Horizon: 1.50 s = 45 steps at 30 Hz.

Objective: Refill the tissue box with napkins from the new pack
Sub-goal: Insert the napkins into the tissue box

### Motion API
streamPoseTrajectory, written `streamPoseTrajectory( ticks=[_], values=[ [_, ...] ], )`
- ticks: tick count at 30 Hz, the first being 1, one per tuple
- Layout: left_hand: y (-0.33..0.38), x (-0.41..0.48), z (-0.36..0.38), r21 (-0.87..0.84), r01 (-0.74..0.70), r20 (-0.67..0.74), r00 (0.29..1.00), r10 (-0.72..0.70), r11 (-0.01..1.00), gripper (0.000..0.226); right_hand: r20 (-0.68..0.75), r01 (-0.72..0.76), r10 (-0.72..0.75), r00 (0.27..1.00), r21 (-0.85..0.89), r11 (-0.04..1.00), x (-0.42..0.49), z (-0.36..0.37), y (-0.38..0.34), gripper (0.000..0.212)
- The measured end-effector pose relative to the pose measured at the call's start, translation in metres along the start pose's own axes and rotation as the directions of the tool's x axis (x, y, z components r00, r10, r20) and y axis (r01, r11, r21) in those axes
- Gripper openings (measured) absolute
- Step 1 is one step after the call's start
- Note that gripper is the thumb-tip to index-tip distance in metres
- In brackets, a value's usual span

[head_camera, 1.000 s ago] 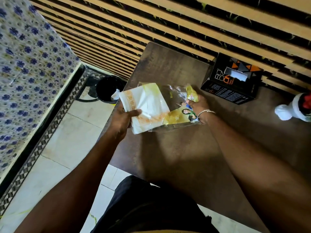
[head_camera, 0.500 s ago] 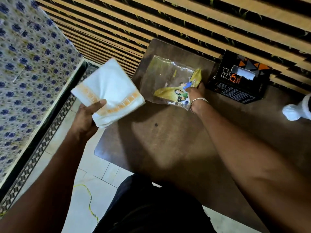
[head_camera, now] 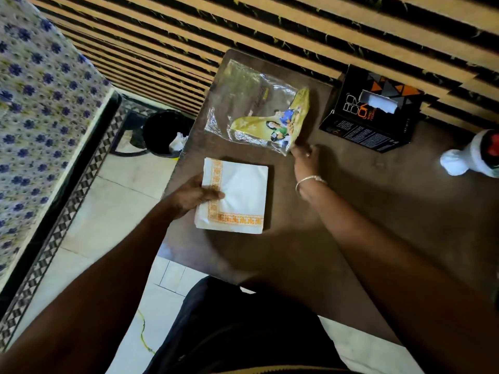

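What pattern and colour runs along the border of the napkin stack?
The white paper napkin stack carries an orange geometric band along two edges, clearest in the head view.

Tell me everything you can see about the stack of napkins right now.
The napkin stack is a square pile of white, soft paper napkins with an orange patterned border along its left and near edges. It lies flat on the brown table near its left edge, just in front of the emptied plastic wrapper. The left hand grips its left side, thumb on top. The right hand is clear of it.
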State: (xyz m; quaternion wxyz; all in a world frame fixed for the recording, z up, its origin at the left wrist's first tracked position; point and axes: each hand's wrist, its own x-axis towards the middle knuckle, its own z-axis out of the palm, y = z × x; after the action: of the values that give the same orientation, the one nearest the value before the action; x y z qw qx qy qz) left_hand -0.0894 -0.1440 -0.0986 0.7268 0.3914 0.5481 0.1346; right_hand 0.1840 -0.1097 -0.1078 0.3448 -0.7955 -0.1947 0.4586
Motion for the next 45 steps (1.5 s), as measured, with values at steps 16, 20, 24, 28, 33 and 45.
streamPoseTrajectory(
  ticks=[16,20,24,28,33,45],
  values=[
    [-0.009,0.006,0.031,0.598,0.206,-0.536,0.821,0.196,0.774,0.054,0.233,-0.173,0.222,0.947,-0.214,0.961,-0.060,0.062,0.120,0.065],
    [-0.013,0.009,0.026,0.571,0.151,-0.485,0.855,0.183,0.807,0.063,0.215,-0.151,0.195,0.957,-0.205,0.967,-0.078,0.058,0.097,0.060],
    [-0.013,0.007,0.018,0.544,0.092,-0.458,0.865,0.203,0.834,0.066,0.228,-0.122,0.159,0.961,-0.167,0.978,-0.080,0.054,0.097,0.045],
    [-0.014,0.007,0.020,0.615,0.069,-0.436,0.860,0.266,0.785,0.066,0.207,-0.085,0.130,0.970,-0.216,0.973,-0.075,0.055,0.113,0.069],
    [-0.019,-0.005,0.020,0.552,-0.010,-0.367,0.895,0.254,0.834,0.106,0.207,-0.060,0.133,0.969,-0.325,0.944,-0.096,0.042,0.097,0.082],
    [-0.038,-0.029,0.023,0.835,-0.042,-0.183,0.920,0.348,0.549,0.140,0.221,-0.001,0.096,0.971,-0.396,0.918,-0.107,0.037,0.096,0.068]
  ],
)
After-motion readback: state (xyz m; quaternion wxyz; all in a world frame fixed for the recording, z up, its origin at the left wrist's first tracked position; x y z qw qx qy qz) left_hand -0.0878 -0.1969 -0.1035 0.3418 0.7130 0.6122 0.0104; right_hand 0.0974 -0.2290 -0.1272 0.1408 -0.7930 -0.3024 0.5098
